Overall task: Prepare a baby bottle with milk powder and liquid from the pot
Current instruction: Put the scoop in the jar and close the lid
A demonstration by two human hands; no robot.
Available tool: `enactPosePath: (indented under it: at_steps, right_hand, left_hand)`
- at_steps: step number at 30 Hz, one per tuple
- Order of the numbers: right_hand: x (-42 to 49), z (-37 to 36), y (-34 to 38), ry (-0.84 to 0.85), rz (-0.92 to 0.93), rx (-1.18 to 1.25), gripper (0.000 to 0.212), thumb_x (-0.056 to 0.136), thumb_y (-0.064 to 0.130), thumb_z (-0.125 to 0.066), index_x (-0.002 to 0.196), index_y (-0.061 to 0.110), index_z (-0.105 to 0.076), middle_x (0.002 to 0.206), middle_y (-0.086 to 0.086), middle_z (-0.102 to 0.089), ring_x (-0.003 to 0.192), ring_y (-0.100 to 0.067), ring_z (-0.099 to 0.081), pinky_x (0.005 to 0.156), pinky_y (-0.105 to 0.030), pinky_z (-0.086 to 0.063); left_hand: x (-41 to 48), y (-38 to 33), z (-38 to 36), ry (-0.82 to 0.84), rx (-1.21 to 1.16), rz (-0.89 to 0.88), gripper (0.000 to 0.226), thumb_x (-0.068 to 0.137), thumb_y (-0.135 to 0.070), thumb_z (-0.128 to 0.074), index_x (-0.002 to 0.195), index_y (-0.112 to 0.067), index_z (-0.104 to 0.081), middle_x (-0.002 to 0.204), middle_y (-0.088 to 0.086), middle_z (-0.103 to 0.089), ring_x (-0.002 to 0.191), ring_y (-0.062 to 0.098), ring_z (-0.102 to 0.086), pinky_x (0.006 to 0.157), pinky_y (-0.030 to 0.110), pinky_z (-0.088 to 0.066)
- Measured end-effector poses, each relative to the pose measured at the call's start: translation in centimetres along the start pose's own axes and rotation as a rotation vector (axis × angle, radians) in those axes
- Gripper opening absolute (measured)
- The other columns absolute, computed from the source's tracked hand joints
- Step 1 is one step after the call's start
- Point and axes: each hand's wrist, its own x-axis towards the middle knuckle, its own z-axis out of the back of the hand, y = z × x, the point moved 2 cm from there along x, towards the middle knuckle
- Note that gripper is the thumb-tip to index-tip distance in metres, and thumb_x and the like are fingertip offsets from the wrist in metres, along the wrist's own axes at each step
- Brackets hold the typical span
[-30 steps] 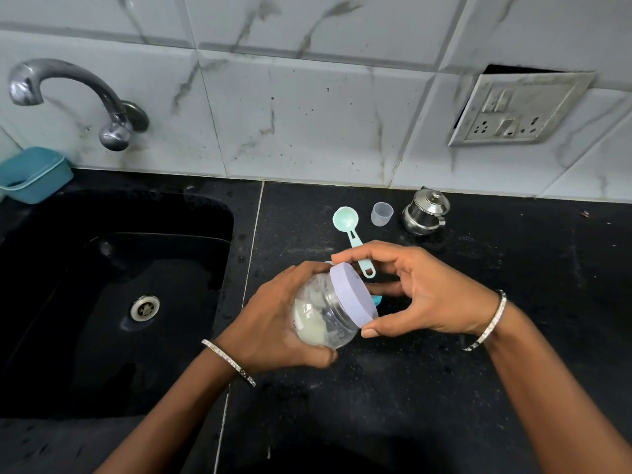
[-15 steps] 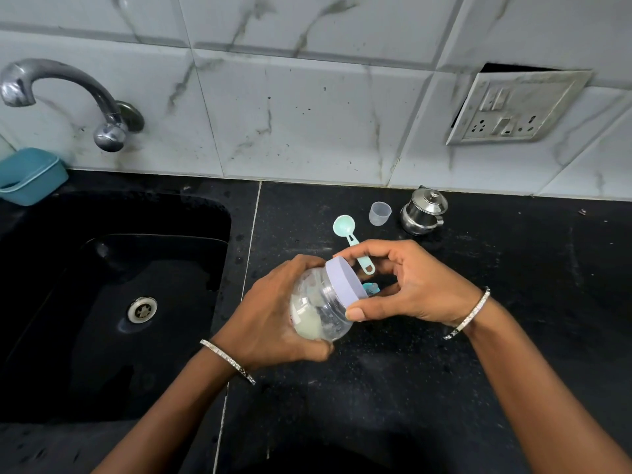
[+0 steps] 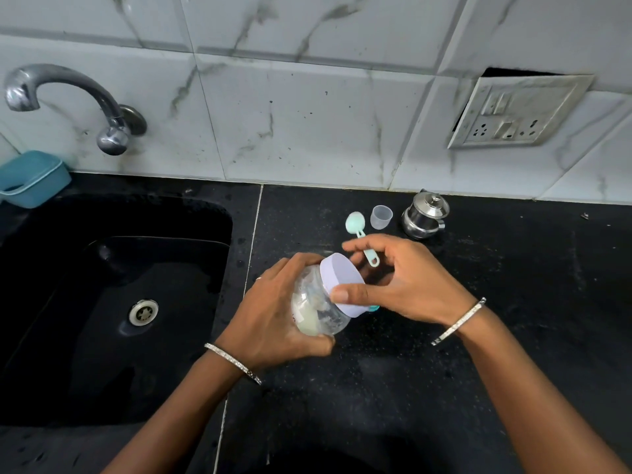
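Black counter (image 3: 393, 405) fills the lower frame. Left hand (image 3: 270, 319) grips a tilted jar (image 3: 318, 309) at centre; right hand (image 3: 403, 282) pinches its lid (image 3: 342, 278).

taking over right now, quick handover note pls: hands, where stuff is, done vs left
Left hand: grips the powder jar, tilted on its side above the counter.
Right hand: thumb on the rim of the lilac lid, fingers curved over its far side; the lid is on the jar.
Near the wall: teal scoop, small clear cup, lidded steel pot.
Done: nothing visibly scooped or poured.
Left: take the lid off, scoop powder, add liquid from the pot. No bottle plainly in view.
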Motion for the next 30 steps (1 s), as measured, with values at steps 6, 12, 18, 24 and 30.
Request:
enactPosePath:
  at_steps: [6, 12, 18, 24, 30]
  right_hand:
    - [0.0, 0.8, -0.4, 0.248, 0.185, 0.057, 0.093, 0.064, 0.026, -0.100, 0.146, 0.032, -0.056, 0.138, 0.014, -0.059, 0.132, -0.015, -0.055, 0.097, -0.040, -0.061]
    - [0.2, 1.4, -0.7, 0.350, 0.247, 0.213, 0.084, 0.067, 0.002, -0.095, 0.140, 0.028, -0.062, 0.138, 0.006, -0.061, 0.140, -0.019, -0.051, 0.106, -0.040, -0.056]
    - [0.2, 1.2, -0.8, 0.294, 0.205, 0.205, 0.083, 0.062, 0.017, -0.100, 0.136, 0.033, -0.065, 0.132, 0.007, -0.065, 0.131, -0.020, -0.057, 0.091, -0.043, -0.064]
    - [0.1, 0.2, 0.0, 0.017, 0.086, -0.015, 0.066, 0.057, 0.079, -0.083, 0.102, 0.030, -0.078, 0.084, 0.008, -0.080, 0.076, -0.006, -0.075, 0.071, -0.038, -0.063]
    - [0.6, 0.0, -0.2, -0.045, -0.012, -0.100, 0.092, 0.045, 0.103, -0.059, 0.095, 0.029, -0.078, 0.074, 0.010, -0.077, 0.061, 0.003, -0.067, 0.060, -0.018, -0.052]
  left_hand:
    - [0.2, 0.1, 0.2, 0.030, -0.029, -0.008, 0.089, 0.049, -0.037, -0.089, 0.128, -0.029, -0.049, 0.112, -0.012, -0.059, 0.099, 0.008, -0.060, 0.080, 0.034, -0.054]
    - [0.3, 0.3, 0.3, 0.123, -0.156, 0.030, 0.086, 0.050, -0.031, -0.091, 0.126, -0.030, -0.050, 0.105, -0.014, -0.065, 0.093, 0.007, -0.066, 0.072, 0.021, -0.055]
    - [0.3, 0.4, 0.3, 0.125, -0.153, 0.030, 0.086, 0.051, -0.033, -0.091, 0.126, -0.030, -0.049, 0.106, -0.012, -0.065, 0.092, 0.008, -0.067, 0.072, 0.022, -0.056]
    - [0.4, 0.0, 0.1, 0.050, -0.035, -0.018, 0.085, 0.050, -0.034, -0.090, 0.125, -0.030, -0.049, 0.108, -0.016, -0.062, 0.094, 0.005, -0.063, 0.074, 0.024, -0.054]
    - [0.4, 0.2, -0.1, 0.028, -0.016, -0.026, 0.087, 0.050, -0.035, -0.091, 0.126, -0.031, -0.048, 0.110, -0.019, -0.059, 0.096, 0.002, -0.061, 0.077, 0.019, -0.052]
